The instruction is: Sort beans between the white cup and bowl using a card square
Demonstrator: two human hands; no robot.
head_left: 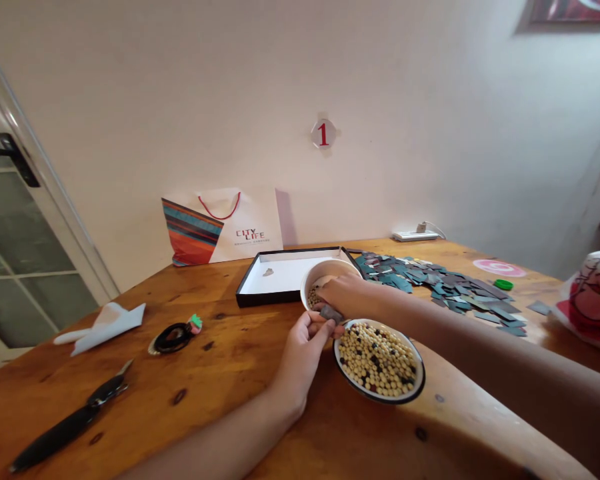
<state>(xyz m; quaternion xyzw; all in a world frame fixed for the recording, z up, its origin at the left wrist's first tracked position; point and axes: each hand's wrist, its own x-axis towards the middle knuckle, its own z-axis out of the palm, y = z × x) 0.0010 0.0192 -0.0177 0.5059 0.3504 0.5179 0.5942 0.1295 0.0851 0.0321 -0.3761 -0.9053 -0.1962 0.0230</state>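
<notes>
My left hand point(304, 343) is closed in a pinch on a small grey chip point(331, 313), held between two bowls. My right hand point(347, 293) lies curled over the rim of a white bowl point(314, 272) that holds a few beads; its fingers touch the same grey chip. Just in front stands a dark-rimmed white bowl point(417, 388) full of cream, black and red beads point(377, 360). What the right fingers grip, if anything, is hidden.
A black-edged tray point(265, 295) with one small piece stands behind the bowls. A heap of grey-blue chips point(445, 287) spreads at the right. A knife point(70, 420), a white tissue point(103, 325), a black hair tie point(173, 337) and a paper bag point(223, 227) are at the left.
</notes>
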